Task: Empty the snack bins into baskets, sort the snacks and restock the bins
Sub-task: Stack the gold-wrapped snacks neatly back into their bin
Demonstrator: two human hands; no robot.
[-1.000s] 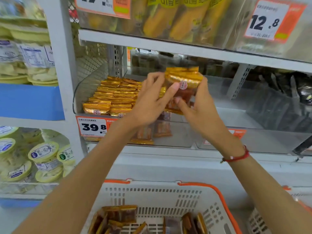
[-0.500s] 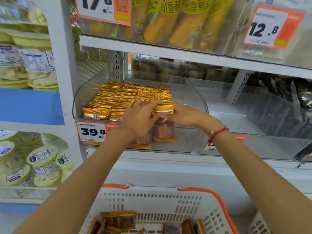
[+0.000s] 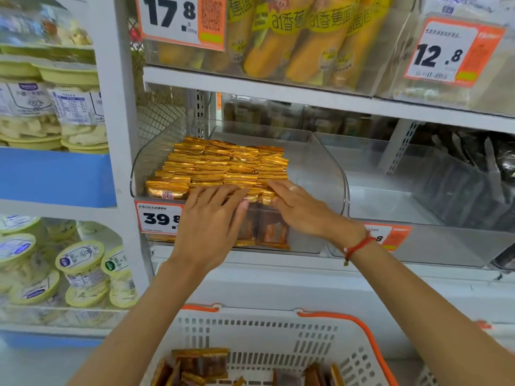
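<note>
Restock step: left hand and right hand, fingers flat, press gold packets into clear bin; next, probably more from basket.

Snack packets fill the bin's left side; a basket sits below, in front.

Price tag reading 39.8 sits at the shelf's front edge below me. Above, the top shelf carries a 17.8 tag at its left end and a 12.8 tag toward its right end. Left of the white upright post: tubs with pale green lids stacked on the lower shelf, more tubs above a blue shelf strip. Red string bracelet on my wrist.
</note>
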